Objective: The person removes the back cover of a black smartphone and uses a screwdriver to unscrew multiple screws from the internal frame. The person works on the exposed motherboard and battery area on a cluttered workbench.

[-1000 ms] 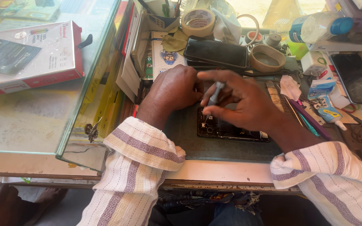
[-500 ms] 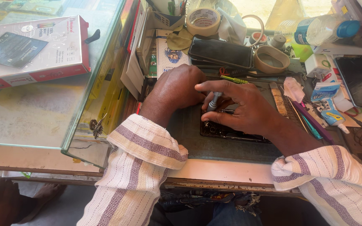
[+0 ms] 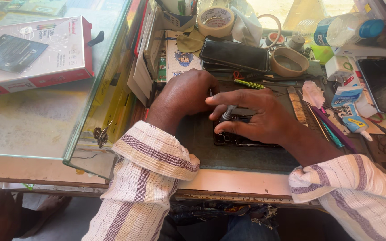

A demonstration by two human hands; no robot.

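Note:
An opened black phone (image 3: 235,138) lies on a dark work mat (image 3: 202,147) in the middle of the bench. My right hand (image 3: 255,118) rests over it and pinches a small grey screwdriver (image 3: 228,112) upright between thumb and fingers, its tip on the phone. My left hand (image 3: 186,93) sits just left of the phone with fingers curled down against its edge, steadying it. Most of the phone is hidden under my right hand.
A glass counter (image 3: 45,116) with a boxed item (image 3: 32,53) stands at the left. Behind the mat lie stacked phones (image 3: 235,54), a tape roll (image 3: 216,20), a round dish (image 3: 289,61), a plastic bottle (image 3: 342,27). Tools, a glue tube (image 3: 356,125) and another phone (image 3: 383,85) crowd the right.
My right hand has lowered and flattened over the phone, and the screwdriver now stands lower between the fingers. The left hand stays in place.

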